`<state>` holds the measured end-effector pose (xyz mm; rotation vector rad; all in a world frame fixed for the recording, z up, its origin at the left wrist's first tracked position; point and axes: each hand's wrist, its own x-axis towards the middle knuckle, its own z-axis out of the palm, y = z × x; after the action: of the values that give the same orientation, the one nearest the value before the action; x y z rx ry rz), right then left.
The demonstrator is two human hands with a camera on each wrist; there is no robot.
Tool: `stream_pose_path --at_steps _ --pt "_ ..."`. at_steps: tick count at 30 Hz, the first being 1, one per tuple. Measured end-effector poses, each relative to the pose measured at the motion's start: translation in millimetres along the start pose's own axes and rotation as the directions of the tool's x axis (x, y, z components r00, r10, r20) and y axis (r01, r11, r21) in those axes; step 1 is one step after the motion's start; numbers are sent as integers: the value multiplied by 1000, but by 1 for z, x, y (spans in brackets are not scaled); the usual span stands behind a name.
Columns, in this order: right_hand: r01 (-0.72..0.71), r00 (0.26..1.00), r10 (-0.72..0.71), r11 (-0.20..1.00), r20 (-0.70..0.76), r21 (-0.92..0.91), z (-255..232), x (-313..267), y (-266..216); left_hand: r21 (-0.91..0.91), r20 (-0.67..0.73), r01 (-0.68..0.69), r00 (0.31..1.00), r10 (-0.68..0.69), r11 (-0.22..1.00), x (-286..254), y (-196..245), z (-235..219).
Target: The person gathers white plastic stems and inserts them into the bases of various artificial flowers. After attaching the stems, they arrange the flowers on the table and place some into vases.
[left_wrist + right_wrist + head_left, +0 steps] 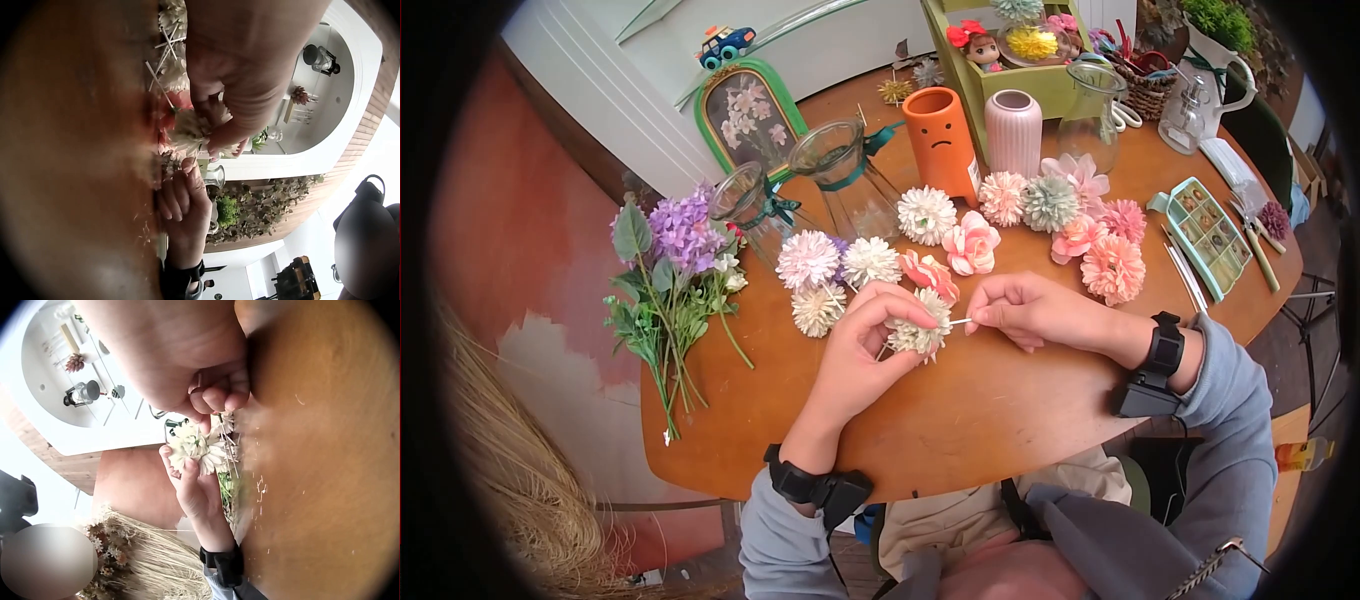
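My left hand (862, 345) holds a cream artificial flower head (922, 328) between fingers and thumb, low over the front of the table. From the right, my right hand (1032, 315) pinches a thin white stick (961, 321) that reaches to the flower. In the right wrist view, the underside of the cream flower (197, 447) faces the right fingers, with a green centre. Just behind the left fingers lie a coral rose (930, 275), a white pompom flower (871, 261) and a cream one (817, 311) on white sticks.
Purple flower stems (685, 235) lie at the left. Behind stand glass vases (840, 190), an orange vase (940, 140) and a pink vase (1013, 130). Pink flowers (1113, 268) lie right of centre. A compartment box (1210, 240), white sticks (1185, 268) and pliers (1260, 250) lie farther right.
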<state>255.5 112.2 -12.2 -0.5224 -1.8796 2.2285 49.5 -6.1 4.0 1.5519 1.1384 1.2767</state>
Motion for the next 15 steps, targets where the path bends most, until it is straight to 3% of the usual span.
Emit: stream_pose_path --at_steps 1,4,7,10,13,15 --pt "-1 1000 1 1000 1 -4 0 0 0 -17 7 0 1000 0 1000 0 0 0" --pt "17 1000 -16 1000 24 -26 -3 1 1 -169 -152 -55 988 29 984 3 -1 3" --pt "78 997 -78 996 -19 31 -2 0 0 -296 -310 -9 947 -88 955 6 -3 0" --pt "110 993 -104 988 -53 106 -1 -1 -2 -354 -260 96 945 -197 930 6 -5 -3" --pt "117 993 -115 987 -20 115 -2 -1 -2 -310 -75 196 970 -229 930 4 -6 1" --pt "64 997 -67 996 38 66 -2 0 -1 -305 -41 209 972 -232 929 2 -5 1"
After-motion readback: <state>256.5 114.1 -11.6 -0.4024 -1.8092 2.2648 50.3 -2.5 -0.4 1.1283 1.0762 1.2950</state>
